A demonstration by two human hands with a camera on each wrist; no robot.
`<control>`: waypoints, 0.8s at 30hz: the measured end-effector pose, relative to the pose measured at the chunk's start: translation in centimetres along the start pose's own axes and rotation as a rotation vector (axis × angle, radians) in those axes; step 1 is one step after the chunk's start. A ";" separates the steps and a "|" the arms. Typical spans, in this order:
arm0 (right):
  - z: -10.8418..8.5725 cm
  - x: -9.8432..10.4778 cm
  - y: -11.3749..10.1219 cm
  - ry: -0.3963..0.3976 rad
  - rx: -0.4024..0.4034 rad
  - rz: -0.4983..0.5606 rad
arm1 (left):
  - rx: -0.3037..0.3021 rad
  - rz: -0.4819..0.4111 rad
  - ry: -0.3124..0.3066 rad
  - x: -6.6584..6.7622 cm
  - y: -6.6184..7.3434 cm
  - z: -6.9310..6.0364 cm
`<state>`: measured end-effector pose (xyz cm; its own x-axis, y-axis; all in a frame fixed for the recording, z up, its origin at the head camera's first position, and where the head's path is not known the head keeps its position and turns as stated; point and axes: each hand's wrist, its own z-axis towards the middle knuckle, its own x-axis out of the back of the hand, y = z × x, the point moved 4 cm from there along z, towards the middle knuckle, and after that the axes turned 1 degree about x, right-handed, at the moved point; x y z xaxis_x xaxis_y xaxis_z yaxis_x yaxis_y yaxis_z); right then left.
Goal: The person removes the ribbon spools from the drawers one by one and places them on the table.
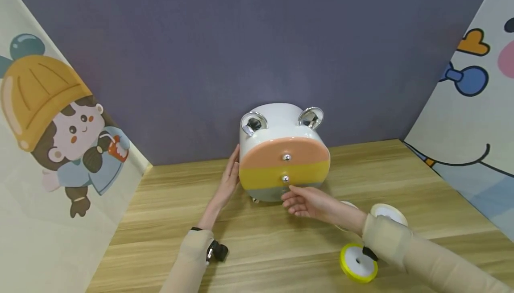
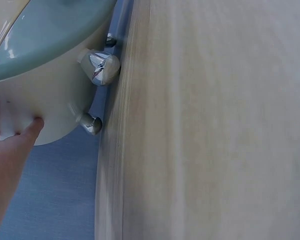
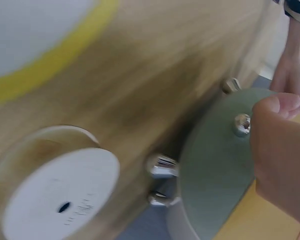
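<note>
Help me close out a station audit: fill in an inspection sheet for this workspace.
Surface: wood-grain table, meeting a dark wall at the back.
Job's things: rounded cabinet with silver ears, standing upright, front banded orange, yellow and grey-green.
Clutter: yellow-rimmed spool; pale spool, partly hidden in the head view.
Grips: left hand touches the cabinet's side; right hand is at the lowest knob, contact unclear.
Cables: nothing seen.
Surroundings: cartoon-printed panels on both sides.

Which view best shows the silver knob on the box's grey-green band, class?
The right wrist view: the silver knob appears large and clear on the grey-green band, beside the right hand. The head view barely shows it near that hand; the left wrist view shows part of the band without it.
</note>
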<state>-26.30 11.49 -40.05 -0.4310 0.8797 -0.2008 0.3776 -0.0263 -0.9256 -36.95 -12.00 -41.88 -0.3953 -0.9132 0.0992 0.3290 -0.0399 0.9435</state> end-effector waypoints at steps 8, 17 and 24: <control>0.4 0.5 1.9 0.052 -0.048 -0.018 | 0.010 -0.011 0.005 0.1 -0.1 0.1; 1.9 0.4 2.8 0.078 -0.070 -0.002 | 0.019 -0.011 0.000 0.1 -0.3 0.0; 2.7 0.2 2.8 0.087 -0.072 0.032 | 0.011 -0.019 -0.002 0.2 -0.3 0.1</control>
<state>-27.58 10.30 -43.56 -0.3464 0.9169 -0.1985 0.4496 -0.0235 -0.8929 -37.18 -12.11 -42.08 -0.4033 -0.9114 0.0819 0.3120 -0.0528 0.9486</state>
